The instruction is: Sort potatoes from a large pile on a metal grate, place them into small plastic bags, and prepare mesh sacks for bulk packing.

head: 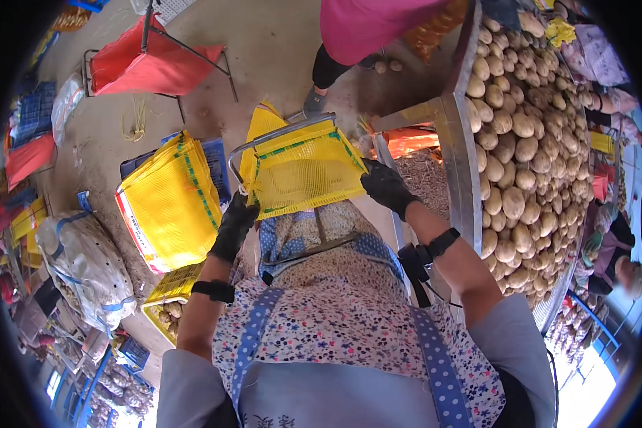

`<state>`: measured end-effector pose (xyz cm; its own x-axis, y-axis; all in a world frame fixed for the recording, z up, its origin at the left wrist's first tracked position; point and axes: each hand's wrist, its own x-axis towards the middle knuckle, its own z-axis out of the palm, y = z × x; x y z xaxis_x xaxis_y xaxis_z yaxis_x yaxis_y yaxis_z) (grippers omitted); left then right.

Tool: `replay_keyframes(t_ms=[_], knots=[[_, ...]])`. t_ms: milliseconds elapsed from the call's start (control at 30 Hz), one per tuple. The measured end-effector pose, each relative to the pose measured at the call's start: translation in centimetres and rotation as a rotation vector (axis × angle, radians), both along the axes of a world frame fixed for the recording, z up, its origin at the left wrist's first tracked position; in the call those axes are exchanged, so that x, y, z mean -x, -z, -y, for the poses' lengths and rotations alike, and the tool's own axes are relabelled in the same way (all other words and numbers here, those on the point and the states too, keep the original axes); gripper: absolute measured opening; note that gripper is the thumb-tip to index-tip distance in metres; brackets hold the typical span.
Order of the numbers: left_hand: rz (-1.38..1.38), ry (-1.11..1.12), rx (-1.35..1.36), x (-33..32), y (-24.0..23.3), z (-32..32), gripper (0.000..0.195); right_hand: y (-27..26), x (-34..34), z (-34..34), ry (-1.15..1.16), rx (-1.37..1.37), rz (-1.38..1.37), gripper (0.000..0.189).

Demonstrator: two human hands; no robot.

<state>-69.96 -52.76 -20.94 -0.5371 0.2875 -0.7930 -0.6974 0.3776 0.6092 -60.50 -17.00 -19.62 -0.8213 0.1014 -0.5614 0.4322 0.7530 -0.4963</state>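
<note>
A yellow mesh bag (305,174) with green stitching hangs with its mouth spread at a metal frame (283,130) in front of me. My left hand (236,224), in a dark glove, grips the bag's near left corner beside the frame's bent end. My right hand (388,187), gloved alike, has its fingers closed on the bag's right edge. Left of the frame lies a stack of folded yellow mesh bags (168,206) with a printed band, on a dark blue crate (216,166).
Potatoes (519,155) cover a metal-edged sorting table (463,160) at the right. A yellow crate (155,315) of potatoes and a white sack (88,267) stand at left. A red cloth stand (150,64) is farther off. A person in pink (364,27) stands ahead; others are at right.
</note>
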Motion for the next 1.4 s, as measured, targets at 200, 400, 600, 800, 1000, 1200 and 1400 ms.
replay_keyframes(t_ms=[200, 400, 600, 800, 1000, 1200, 1400], knots=[[-0.067, 0.259, 0.151, -3.8, 4.6, 3.5, 0.058, 2.4, -3.3, 1.1, -0.095, 0.080, 0.256, 0.058], [-0.195, 0.575, 0.404, -1.6, 6.6, 3.6, 0.069, 3.1, 1.6, 2.3, -0.192, -0.120, 0.180, 0.060], [-0.302, 0.735, 0.392, 4.7, 1.6, 1.2, 0.082, 0.6, 4.2, 4.8, -0.166, -0.307, 0.148, 0.065], [-0.429, 0.860, -0.173, 4.8, 1.4, 1.3, 0.025, 1.1, -6.6, 5.7, 0.292, 0.080, -0.165, 0.062], [-0.404, 1.204, 0.170, 6.6, 2.0, 3.4, 0.021, -4.9, -16.4, 14.9, 0.838, -0.034, 0.060, 0.045], [-0.500, 0.998, 0.003, 1.9, -4.3, -2.1, 0.022, -5.8, -29.0, 27.0, 1.167, 0.146, 0.114, 0.048], [-0.565, 0.981, -0.209, -11.2, -8.1, -7.2, 0.025, -2.7, -46.8, 39.8, 1.537, 0.237, 0.214, 0.052]])
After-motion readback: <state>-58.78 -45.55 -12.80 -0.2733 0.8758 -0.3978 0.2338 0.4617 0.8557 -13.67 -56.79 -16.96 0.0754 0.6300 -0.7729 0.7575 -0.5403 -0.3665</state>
